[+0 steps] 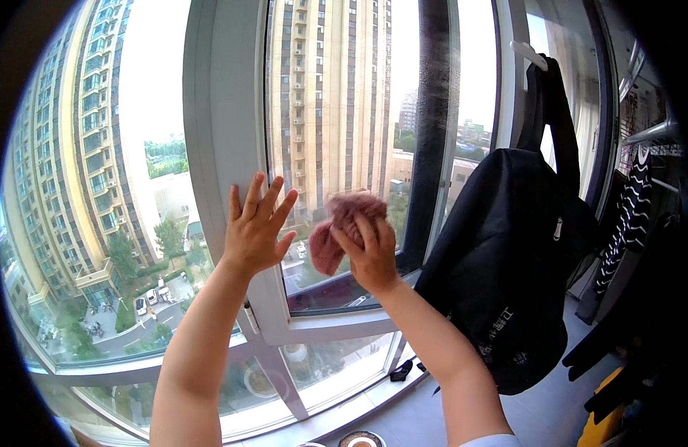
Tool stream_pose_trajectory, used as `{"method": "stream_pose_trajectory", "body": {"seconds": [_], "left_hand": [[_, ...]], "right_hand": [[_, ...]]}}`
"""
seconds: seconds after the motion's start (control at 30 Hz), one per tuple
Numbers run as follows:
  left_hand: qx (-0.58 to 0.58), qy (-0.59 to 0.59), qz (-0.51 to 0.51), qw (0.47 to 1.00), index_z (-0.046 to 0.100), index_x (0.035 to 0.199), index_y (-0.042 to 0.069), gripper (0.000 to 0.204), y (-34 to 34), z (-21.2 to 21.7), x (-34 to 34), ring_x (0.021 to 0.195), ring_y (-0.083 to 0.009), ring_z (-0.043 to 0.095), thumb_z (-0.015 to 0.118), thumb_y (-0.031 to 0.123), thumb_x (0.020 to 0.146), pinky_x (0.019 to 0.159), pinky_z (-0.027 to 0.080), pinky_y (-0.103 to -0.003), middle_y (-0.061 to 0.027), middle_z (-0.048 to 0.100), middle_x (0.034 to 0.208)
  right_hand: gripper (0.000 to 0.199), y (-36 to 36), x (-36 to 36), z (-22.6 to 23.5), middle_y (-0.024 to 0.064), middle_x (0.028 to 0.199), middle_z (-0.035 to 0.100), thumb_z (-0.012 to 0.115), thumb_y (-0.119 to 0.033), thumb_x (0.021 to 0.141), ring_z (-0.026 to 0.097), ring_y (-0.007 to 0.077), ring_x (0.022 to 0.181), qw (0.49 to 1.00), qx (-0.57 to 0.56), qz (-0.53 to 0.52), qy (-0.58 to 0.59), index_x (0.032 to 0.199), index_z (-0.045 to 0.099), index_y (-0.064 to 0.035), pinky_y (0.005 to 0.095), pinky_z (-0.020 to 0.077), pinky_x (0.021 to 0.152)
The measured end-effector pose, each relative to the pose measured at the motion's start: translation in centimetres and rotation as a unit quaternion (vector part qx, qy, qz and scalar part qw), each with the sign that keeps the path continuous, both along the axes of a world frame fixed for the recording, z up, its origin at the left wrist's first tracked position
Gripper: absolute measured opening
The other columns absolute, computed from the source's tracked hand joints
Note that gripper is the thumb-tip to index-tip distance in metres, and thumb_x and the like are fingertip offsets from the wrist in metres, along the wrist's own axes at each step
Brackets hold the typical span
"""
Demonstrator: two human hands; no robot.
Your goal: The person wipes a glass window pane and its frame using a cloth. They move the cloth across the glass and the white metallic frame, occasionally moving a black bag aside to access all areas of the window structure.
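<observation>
Pink, crumpled cloth (342, 227) is bunched in the right hand (370, 257), whose fingers clench it against the glass of the window pane (336, 112). One cloth shows, no more. Beside it the left hand (253, 232) lies flat and spread on the white window frame (225, 97), gripping nothing. Right of both, one black backpack (500, 261) hangs by its straps from a white handle (529, 54); its contents cannot be seen. Down on the floor near the sill stand two round bowls (361, 439), partly cut off by the lower edge; what they hold is unclear.
</observation>
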State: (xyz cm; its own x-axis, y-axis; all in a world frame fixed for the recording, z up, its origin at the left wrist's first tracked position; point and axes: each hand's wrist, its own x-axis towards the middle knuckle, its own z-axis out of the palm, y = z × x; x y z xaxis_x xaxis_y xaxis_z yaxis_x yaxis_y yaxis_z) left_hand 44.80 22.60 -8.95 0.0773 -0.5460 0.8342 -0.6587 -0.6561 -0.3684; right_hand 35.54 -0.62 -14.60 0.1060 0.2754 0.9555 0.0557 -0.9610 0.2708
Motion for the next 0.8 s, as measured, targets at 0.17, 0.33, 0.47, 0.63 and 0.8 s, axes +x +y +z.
{"method": "stream_pose_trajectory", "body": {"seconds": [0.17, 0.33, 0.47, 0.63, 0.8], "left_hand": [[0.022, 0.000, 0.031, 0.999, 0.040, 0.146, 0.028, 0.076, 0.3, -0.2, 0.4, 0.149, -0.0303, 0.000, 0.071, 0.045, 0.079, 0.116, 0.000, -0.059, -0.0044, 0.016, 0.159], [0.015, -0.012, 0.014, 1.000, 0.040, 0.145, 0.028, 0.076, -0.2, -0.3, 0.7, 0.149, -0.0303, 0.000, 0.072, 0.045, 0.078, 0.116, 0.000, -0.059, -0.0049, 0.016, 0.159], [0.024, -0.002, 0.025, 0.999, 0.042, 0.144, 0.027, 0.073, 0.5, -0.5, 0.9, 0.149, -0.0307, 0.000, 0.071, 0.045, 0.079, 0.116, 0.001, -0.059, -0.0060, 0.017, 0.158], [0.022, -0.018, 0.021, 0.999, 0.043, 0.144, 0.026, 0.073, 0.4, -0.5, 0.8, 0.148, -0.0314, 0.002, 0.070, 0.046, 0.080, 0.116, 0.002, -0.060, -0.0064, 0.020, 0.157], [0.016, -0.008, 0.019, 1.000, 0.042, 0.145, 0.027, 0.072, -0.3, -0.6, 0.8, 0.148, -0.0312, 0.002, 0.068, 0.047, 0.081, 0.116, 0.002, -0.060, -0.0061, 0.021, 0.157]], "right_hand": [[0.055, -7.4, -0.7, 6.0, 0.0183, 0.131, 0.048, 0.062, -0.002, 0.082, 0.049, 0.0363, 0.121, 0.968, 0.196, 0.017, -0.157, 0.133, 0.052, -0.0192, 0.0496, 0.0411, 0.099], [0.055, -11.2, -0.7, 10.8, 0.0244, 0.128, 0.050, 0.063, -0.004, 0.080, 0.048, 0.0430, 0.122, 0.874, 0.365, -0.129, -0.295, 0.133, 0.050, -0.0129, 0.0526, 0.0383, 0.102], [0.059, -8.2, 0.9, 8.8, 0.0239, 0.138, 0.044, 0.064, -0.004, 0.081, 0.041, 0.0423, 0.130, 0.917, 0.235, -0.141, -0.289, 0.137, 0.047, -0.0121, 0.0513, 0.0316, 0.108], [0.061, -14.4, -1.9, 9.4, 0.0211, 0.145, 0.039, 0.063, -0.004, 0.086, 0.035, 0.0390, 0.136, 0.934, 0.269, -0.042, -0.230, 0.142, 0.039, -0.0106, 0.0483, 0.0276, 0.113], [0.070, -9.6, -1.6, 8.2, 0.0197, 0.145, 0.038, 0.072, -0.012, 0.081, 0.038, 0.0406, 0.134, 0.895, 0.341, -0.173, -0.230, 0.143, 0.039, -0.0178, 0.0552, 0.0318, 0.110]]}}
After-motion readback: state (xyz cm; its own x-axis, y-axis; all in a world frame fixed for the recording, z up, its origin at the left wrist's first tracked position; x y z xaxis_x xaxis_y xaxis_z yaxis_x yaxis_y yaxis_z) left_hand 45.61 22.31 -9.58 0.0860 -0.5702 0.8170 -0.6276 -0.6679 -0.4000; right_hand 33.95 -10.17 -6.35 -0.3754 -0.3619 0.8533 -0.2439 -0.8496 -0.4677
